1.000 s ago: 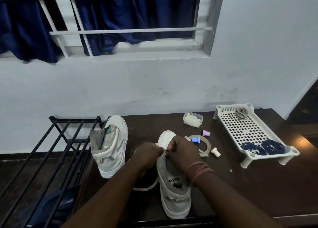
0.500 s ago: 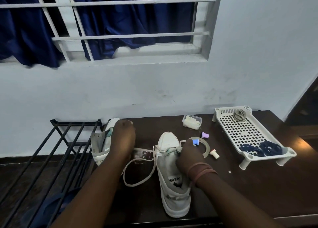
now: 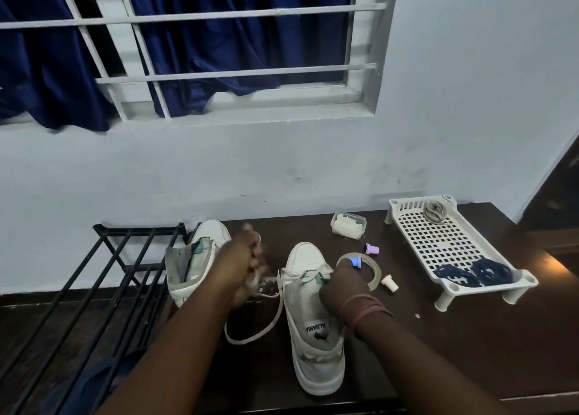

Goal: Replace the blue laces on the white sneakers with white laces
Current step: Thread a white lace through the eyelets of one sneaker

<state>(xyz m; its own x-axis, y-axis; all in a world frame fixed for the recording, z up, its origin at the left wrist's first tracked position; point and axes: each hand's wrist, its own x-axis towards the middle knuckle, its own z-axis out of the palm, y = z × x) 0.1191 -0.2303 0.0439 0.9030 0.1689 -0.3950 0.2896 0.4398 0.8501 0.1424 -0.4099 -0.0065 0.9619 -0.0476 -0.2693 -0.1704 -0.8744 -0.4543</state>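
A white sneaker (image 3: 313, 345) stands toe-away on the dark table, a white lace (image 3: 266, 328) threaded through its front eyelets and looping off its left side. My right hand (image 3: 343, 286) holds the sneaker at its right eyelet edge. My left hand (image 3: 242, 265), motion-blurred, grips the lace to the left of the shoe. The second white sneaker (image 3: 191, 265) stands unlaced behind my left hand. Blue laces (image 3: 473, 273) lie coiled on the white tray (image 3: 438, 245).
A black metal rack (image 3: 94, 289) fills the left. Near the wall sit a small plastic box (image 3: 347, 225), a tape ring (image 3: 374, 272) and small coloured caps (image 3: 371, 250). A grey cord coil (image 3: 435, 212) lies at the tray's far end.
My left hand has pulled the lace out to the left, away from the sneaker, then come back a little toward it. My right hand stays on the shoe.
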